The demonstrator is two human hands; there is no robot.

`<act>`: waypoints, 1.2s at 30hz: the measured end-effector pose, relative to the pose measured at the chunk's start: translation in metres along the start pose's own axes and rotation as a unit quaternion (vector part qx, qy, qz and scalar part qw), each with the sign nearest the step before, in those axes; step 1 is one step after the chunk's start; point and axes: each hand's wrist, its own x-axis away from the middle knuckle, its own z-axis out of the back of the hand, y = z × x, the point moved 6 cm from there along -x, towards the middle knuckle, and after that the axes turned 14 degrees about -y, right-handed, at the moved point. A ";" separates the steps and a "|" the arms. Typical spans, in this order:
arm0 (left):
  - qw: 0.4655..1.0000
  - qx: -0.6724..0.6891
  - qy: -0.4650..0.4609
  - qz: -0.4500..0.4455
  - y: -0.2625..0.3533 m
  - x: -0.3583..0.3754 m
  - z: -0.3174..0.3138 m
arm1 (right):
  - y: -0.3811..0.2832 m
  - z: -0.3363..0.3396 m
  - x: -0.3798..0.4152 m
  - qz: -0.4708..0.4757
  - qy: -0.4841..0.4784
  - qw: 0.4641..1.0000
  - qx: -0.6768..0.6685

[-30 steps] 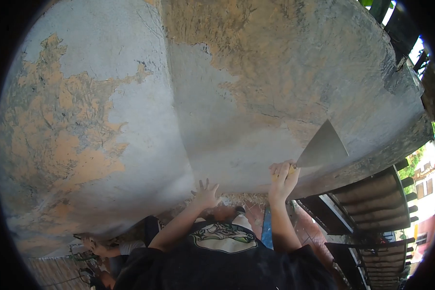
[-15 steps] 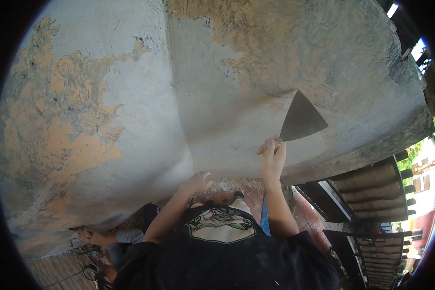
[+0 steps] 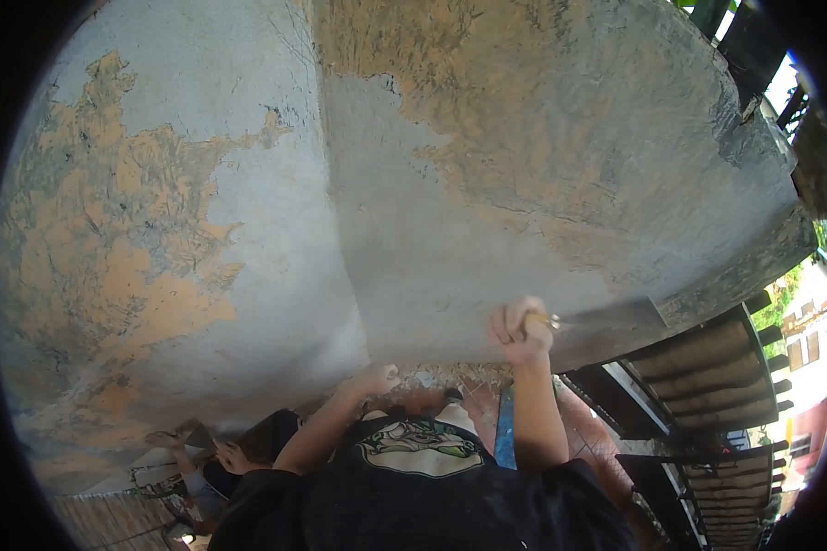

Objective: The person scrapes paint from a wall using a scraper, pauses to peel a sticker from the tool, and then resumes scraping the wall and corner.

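My right hand (image 3: 522, 331) is wrapped round the handle of a wide putty knife (image 3: 620, 315). Its blade points right, seen at a slant and slightly blurred, close to the lower part of the wall (image 3: 432, 248). Peeling grey and tan patches cover that wall on both sides of an inner corner. Lower down, in front of my chest, my left hand (image 3: 377, 379) is curled closed near the wall's bottom edge, with nothing showing in it.
Another person (image 3: 234, 456) works at the lower left, a hand (image 3: 164, 439) near the wall. Loose scrapings (image 3: 450, 375) lie along the wall's foot, above red floor tiles (image 3: 583, 422). Dark slatted panels (image 3: 708, 372) stand to the right. A blue object (image 3: 505, 427) is beside my right arm.
My right hand has come down, and the putty knife has swung from pointing upward to pointing right. My left hand has dropped slightly and its fingers have curled in. The other person's hands have shifted.
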 end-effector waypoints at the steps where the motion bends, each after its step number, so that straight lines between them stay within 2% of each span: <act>1: 0.999 -0.022 -0.023 -0.002 0.003 0.000 -0.006 | 0.025 0.020 0.012 -0.173 0.150 0.973 0.032; 2: 0.999 -0.024 -0.025 -0.004 0.006 0.003 -0.013 | 0.039 0.035 0.033 -0.336 0.291 0.894 0.060; 3: 0.999 -0.037 -0.015 0.011 0.007 0.005 -0.009 | 0.030 0.033 0.033 -0.332 0.285 0.897 0.062; 4: 0.998 -0.047 -0.003 0.030 0.008 0.010 0.000 | 0.019 0.005 0.020 -0.310 0.152 0.939 -0.012; 5: 0.999 -0.041 -0.002 0.034 0.006 0.009 -0.002 | 0.011 -0.020 0.016 -0.287 0.022 0.954 -0.089; 6: 0.992 -0.098 0.054 0.060 0.002 0.010 0.000 | 0.016 -0.016 0.017 -0.293 0.026 0.951 -0.097; 7: 0.978 -0.157 0.107 0.084 0.001 0.012 0.003 | 0.017 -0.012 0.011 -0.223 -0.047 0.966 -0.121; 8: 0.979 -0.155 0.101 0.086 0.008 0.018 0.003 | 0.018 -0.008 0.013 -0.147 -0.120 0.972 -0.139; 9: 0.970 -0.174 0.130 0.109 0.027 0.030 0.015 | 0.038 0.018 0.035 -0.217 0.005 0.973 -0.072; 10: 0.960 -0.191 0.157 0.133 0.044 0.040 0.023 | 0.045 0.022 0.049 -0.220 0.011 0.973 -0.074; 11: 0.954 -0.204 0.181 0.128 0.056 0.045 0.026 | 0.061 0.035 0.076 -0.325 0.139 0.933 -0.061; 12: 0.946 -0.211 0.208 0.129 0.066 0.050 0.035 | 0.075 0.043 0.103 -0.426 0.255 0.867 -0.049; 13: 0.943 -0.232 0.205 0.126 0.078 0.056 0.048 | 0.079 0.028 0.117 -0.402 0.206 0.888 -0.086; 14: 0.943 -0.244 0.189 0.123 0.087 0.061 0.049 | 0.085 0.019 0.136 -0.430 0.210 0.872 -0.105; 16: 0.926 -0.299 0.203 0.110 0.099 0.062 0.056 | 0.081 0.008 0.172 -0.425 0.276 0.861 -0.031; 17: 0.932 -0.283 0.195 0.119 0.102 0.064 0.051 | 0.080 0.008 0.186 -0.429 0.301 0.850 0.055; 19: 0.907 -0.324 0.265 0.045 0.125 0.066 0.068 | 0.083 0.011 0.214 -0.417 0.287 0.861 0.049; 22: 0.905 -0.312 0.290 0.017 0.143 0.068 0.071 | 0.080 0.015 0.230 -0.395 0.282 0.874 0.025; 23: 0.908 -0.318 0.274 0.007 0.155 0.066 0.060 | 0.068 0.010 0.233 -0.409 0.272 0.870 0.047; 25: 0.908 -0.250 0.335 -0.027 0.167 0.068 0.063 | 0.060 0.015 0.220 -0.429 0.196 0.871 0.140; 26: 0.909 -0.252 0.332 -0.031 0.179 0.072 0.066 | 0.056 0.023 0.219 -0.427 0.201 0.870 0.141; 28: 0.880 -0.349 0.320 0.025 0.200 0.078 0.073 | 0.039 0.027 0.194 -0.350 0.043 0.856 0.379; 32: 0.874 -0.385 0.296 0.019 0.204 0.059 0.090 | 0.018 0.036 0.155 -0.330 0.025 0.836 0.437; 34: 0.909 -0.325 0.258 0.052 0.197 0.038 0.090 | 0.008 0.034 0.141 -0.333 -0.009 0.789 0.516; 35: 0.916 -0.332 0.214 0.069 0.206 0.036 0.095 | 0.007 0.038 0.141 -0.364 -0.014 0.786 0.499; 36: 0.916 -0.330 0.217 0.075 0.210 0.032 0.094 | 0.005 0.041 0.137 -0.362 -0.019 0.789 0.496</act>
